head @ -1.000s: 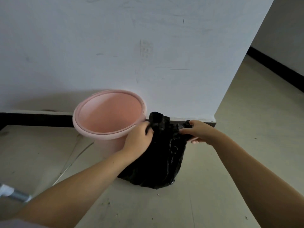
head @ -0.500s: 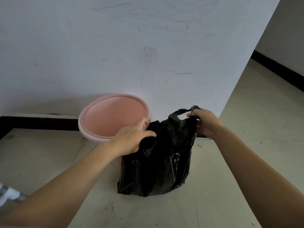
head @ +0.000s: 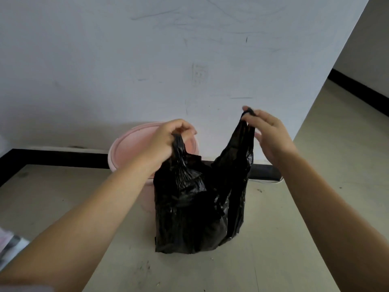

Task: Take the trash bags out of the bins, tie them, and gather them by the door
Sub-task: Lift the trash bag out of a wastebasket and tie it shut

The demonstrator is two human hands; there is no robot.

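Observation:
A black trash bag (head: 195, 207) stands on the floor in front of a pink bin (head: 124, 148). My left hand (head: 166, 140) pinches the bag's left top corner. My right hand (head: 267, 135) pinches the right top corner, held a little higher. The two corners are pulled up and apart, so the bag's mouth gapes between them. The bin stands against the wall behind the bag, partly hidden by my left hand and the bag; no liner shows in it.
A white wall (head: 147, 70) with a black baseboard (head: 59, 157) runs behind the bin. The wall ends at a corner on the right, where the beige floor (head: 336, 144) continues into a passage. A pale object (head: 10, 243) lies at the left edge.
Both hands have risen and spread apart, drawing the bag's two top corners upward. The bag now stands taller than before.

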